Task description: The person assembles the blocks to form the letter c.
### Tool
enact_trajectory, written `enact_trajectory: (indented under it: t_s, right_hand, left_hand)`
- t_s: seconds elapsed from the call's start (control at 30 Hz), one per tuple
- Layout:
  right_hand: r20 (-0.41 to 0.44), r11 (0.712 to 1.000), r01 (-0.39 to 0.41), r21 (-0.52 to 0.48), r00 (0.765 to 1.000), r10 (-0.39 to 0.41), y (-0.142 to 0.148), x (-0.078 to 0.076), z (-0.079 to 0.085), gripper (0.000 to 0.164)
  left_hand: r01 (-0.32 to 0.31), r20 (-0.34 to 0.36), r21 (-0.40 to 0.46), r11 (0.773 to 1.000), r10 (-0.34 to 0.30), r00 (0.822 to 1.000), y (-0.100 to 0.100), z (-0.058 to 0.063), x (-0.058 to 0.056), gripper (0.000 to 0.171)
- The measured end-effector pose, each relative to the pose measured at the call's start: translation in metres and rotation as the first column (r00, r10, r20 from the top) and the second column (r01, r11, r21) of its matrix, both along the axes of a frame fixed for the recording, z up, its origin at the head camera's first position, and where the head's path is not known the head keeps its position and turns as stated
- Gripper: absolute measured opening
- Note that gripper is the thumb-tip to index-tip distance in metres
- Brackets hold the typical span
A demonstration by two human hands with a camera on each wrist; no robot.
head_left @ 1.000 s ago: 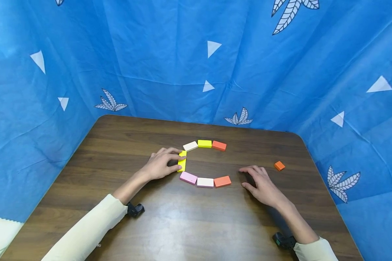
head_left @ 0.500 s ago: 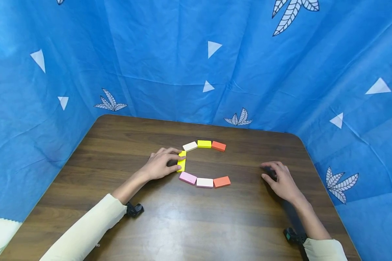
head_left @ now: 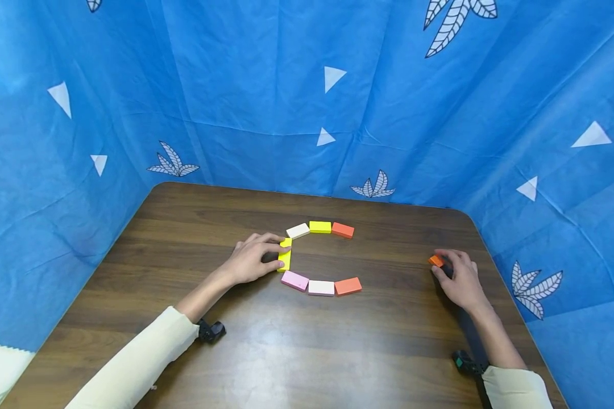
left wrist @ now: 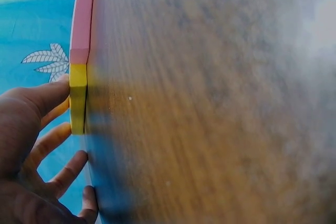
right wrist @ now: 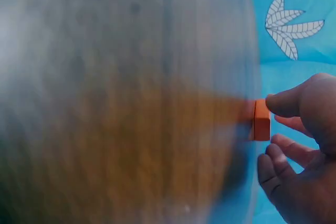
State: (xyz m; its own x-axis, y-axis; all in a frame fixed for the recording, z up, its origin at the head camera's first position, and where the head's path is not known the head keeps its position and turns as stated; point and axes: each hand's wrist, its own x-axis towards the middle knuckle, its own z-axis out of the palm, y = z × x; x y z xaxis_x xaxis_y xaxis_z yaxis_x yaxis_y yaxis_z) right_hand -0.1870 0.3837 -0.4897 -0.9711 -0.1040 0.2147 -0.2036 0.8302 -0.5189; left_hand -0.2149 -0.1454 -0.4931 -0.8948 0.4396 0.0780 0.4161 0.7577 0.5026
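Flat coloured blocks form a C on the table. My left hand [head_left: 253, 258] rests thumb and fingertips on the yellow block [head_left: 285, 258] at its left end. In the left wrist view, the fingertips lie along the upper side of that yellow block [left wrist: 77, 106], which sits end to end with a pink block [left wrist: 81, 19]. Far to the right, my right hand [head_left: 460, 278] pinches a small orange block [head_left: 435, 261], thumb on the near side and index finger on the far side. In the right wrist view, the orange block [right wrist: 262, 120] stands at the thumb tip, the other fingers curved below.
The upper arc holds a white block [head_left: 298, 230], a yellow block [head_left: 320, 227] and a red block [head_left: 343, 230]. Below lie a pink block [head_left: 294, 280], a white block [head_left: 321, 288] and an orange-red block [head_left: 348, 286]. A blue curtain [head_left: 266, 113] hangs around the wooden table [head_left: 307, 352].
My right hand has moved right from beside the C to the small orange block and taken it between thumb and finger. The left hand has stayed on the yellow block.
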Motion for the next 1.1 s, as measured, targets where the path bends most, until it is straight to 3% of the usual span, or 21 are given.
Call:
enact_trajectory:
  t_s: [0.33,1.1]
  right_hand:
    - [0.015,0.998,-0.045,0.036,0.999,0.044,0.0074,-0.0003,-0.0016,0.042]
    - [0.021,0.997,0.017,0.079,1.000,-0.018,0.0033,-0.0013,-0.0008,0.036]
  left_hand:
    - [-0.001,-0.009,0.008,1.000,0.001,1.000,0.0000,0.0011,0.0035,0.042]
    - [0.007,-0.011,-0.009,1.000,-0.008,1.000,0.0012,0.0022,0.0030,0.042]
